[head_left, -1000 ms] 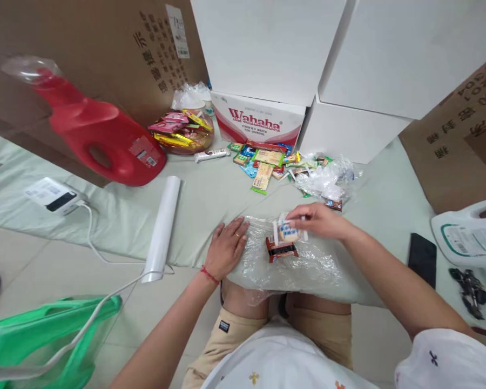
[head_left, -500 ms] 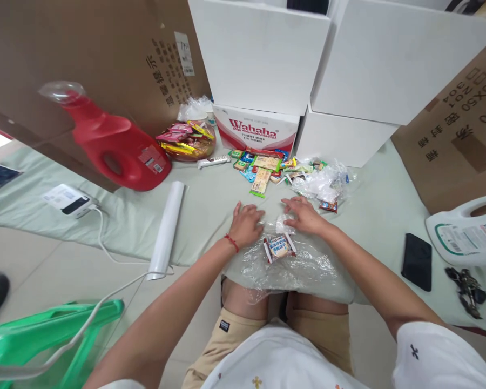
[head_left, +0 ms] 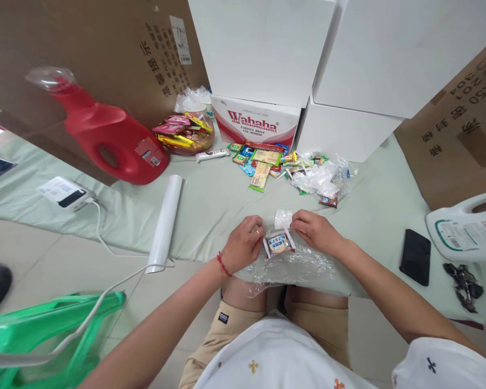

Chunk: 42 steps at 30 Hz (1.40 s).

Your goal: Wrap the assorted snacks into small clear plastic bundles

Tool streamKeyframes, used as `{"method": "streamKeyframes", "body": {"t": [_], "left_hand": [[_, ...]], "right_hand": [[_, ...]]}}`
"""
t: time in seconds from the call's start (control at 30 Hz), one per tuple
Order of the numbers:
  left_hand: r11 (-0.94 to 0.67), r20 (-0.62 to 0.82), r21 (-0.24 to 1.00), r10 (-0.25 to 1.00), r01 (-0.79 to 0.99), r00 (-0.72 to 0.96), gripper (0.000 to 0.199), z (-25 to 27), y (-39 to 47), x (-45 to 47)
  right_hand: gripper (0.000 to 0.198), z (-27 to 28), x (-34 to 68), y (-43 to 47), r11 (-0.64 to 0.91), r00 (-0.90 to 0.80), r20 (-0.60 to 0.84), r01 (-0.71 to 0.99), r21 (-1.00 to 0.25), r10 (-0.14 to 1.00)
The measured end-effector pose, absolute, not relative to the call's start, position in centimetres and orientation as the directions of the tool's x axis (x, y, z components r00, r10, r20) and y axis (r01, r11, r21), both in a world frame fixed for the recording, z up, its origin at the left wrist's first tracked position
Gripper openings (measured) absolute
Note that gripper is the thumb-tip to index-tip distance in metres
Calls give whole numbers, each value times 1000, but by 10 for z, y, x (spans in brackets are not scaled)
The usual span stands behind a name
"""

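On a sheet of clear plastic film at the front edge lies a small wrapped snack packet with blue lettering and reddish-brown ends. My left hand, with a red cord bracelet at the wrist, is closed, fingertips pinched on the film beside the packet's left end. From the other side my right hand is also closed, its thumb and fingers pinching film by the packet's upper right corner. A crumpled clear bit of plastic lies just beyond the packet, between the hands. The exact pinch points are partly hidden by the fingers.
Several wrapped snacks and a crumpled plastic bag lie farther back before a Wahaha box. A red jug and white roll stand left; a phone, keys and white jug are right.
Both hands have drawn back toward me, and their spread fingers have closed into pinches at the packet's two sides. The packet has stayed on the film.
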<state>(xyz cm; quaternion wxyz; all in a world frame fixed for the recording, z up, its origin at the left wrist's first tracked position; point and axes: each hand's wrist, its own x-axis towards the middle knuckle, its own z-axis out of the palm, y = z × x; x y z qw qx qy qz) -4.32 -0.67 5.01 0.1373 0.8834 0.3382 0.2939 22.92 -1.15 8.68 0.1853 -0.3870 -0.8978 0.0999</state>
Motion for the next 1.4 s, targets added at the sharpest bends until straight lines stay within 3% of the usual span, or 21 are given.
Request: {"method": "streamKeyframes", "body": {"t": [0.17,0.3,0.53,0.67,0.93,1.13,1.3,1.4], "left_hand": [[-790,323,394,598,470,734,12,48,-32,-42],[-799,312,316,597,512,739,28,32,-43,-39],[-820,334,280,571,499,750,35,11,-40,-36],[-799,263,308,594,517,760,37,19,-39,-34],[-736,128,399,636,547,761,43,33,-33,-28],[-725,112,432,633,536,766,43,40,-27,-25],[-718,57,421,632,555,773,42,51,-23,-30],[-728,105,442,622,524,776,50,52,-25,-36]], "right_hand": [[26,69,231,-30,766,-738,206,616,-182,642],[21,53,234,-40,785,-754,217,591,-186,620],[26,55,234,-100,695,-613,332,660,-285,717],[21,37,225,-130,673,-609,290,695,-253,738],[25,47,216,-109,513,-407,341,795,-325,847],[28,53,208,-73,423,-386,172,842,-335,906],[27,45,205,-53,281,-304,36,824,-492,952],[25,43,203,-47,252,-299,7,792,-556,954]]}}
